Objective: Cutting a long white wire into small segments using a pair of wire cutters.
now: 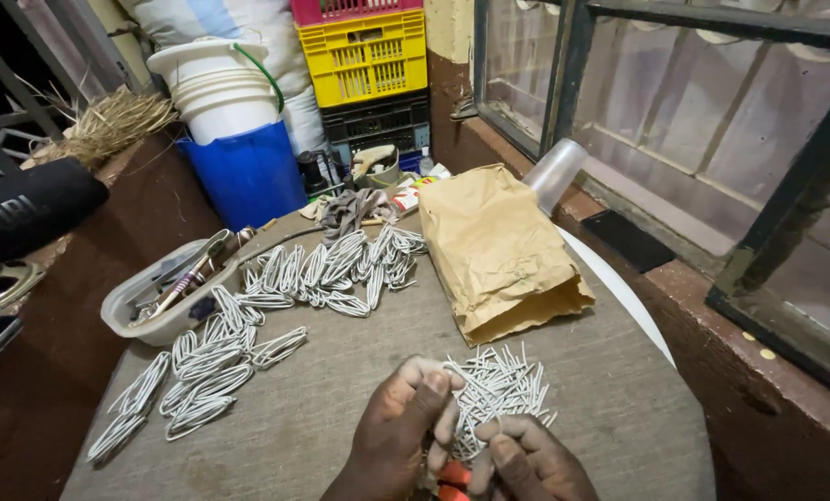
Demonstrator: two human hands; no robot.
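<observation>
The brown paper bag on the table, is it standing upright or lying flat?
Lying flat. The brown paper bag rests on its side on the table, creased, its folded bottom end toward the person.

At the near edge of the round table (322, 417), the left hand (401, 422) and right hand (526, 455) both pinch white wire pieces from the pile (498, 385) just ahead of them. Something orange (452, 475) shows between the wrists, perhaps tool handles. White wire loops (276, 315) lie spread on the left side. A brown paper bag (498, 250) lies behind the pile, and a white tray (155, 297) with tools sits at the left edge.
</observation>
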